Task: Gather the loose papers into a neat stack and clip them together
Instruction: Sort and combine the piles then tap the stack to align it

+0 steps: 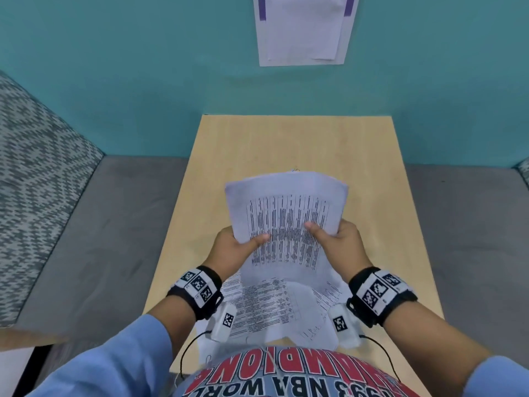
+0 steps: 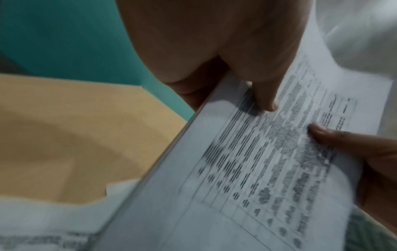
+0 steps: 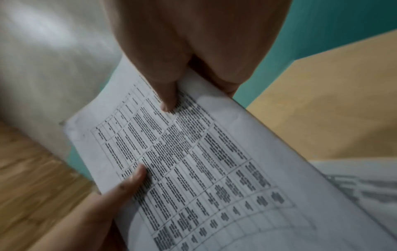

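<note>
Stack of papers [image 1: 286, 213] is held up off the table [image 1: 380, 173], gripped from both sides. Left hand [image 1: 232, 250] is clamped on the stack's left edge, thumb laid over the printed top sheet, fingers curled underneath. Right hand [image 1: 340, 242] is clamped on the right edge the same way, thumb on top, fingers hidden below the sheets. Top sheet is covered w/ a printed table, text too blurred to be read. Stack is tilted, far end bowed slightly; edges look roughly aligned in the left wrist view [image 2: 247, 169] and the right wrist view [image 3: 193, 161].

More loose sheets [image 1: 266, 305] are left lying on the table near the person, under and just behind the held stack, fanned and overlapping, some w/ printed tables. Something small is glimpsed at the stack's far edge, too tiny to be identified.

Behind, a teal wall is seen w/ paper [image 1: 303, 27] taped up on it.
</note>
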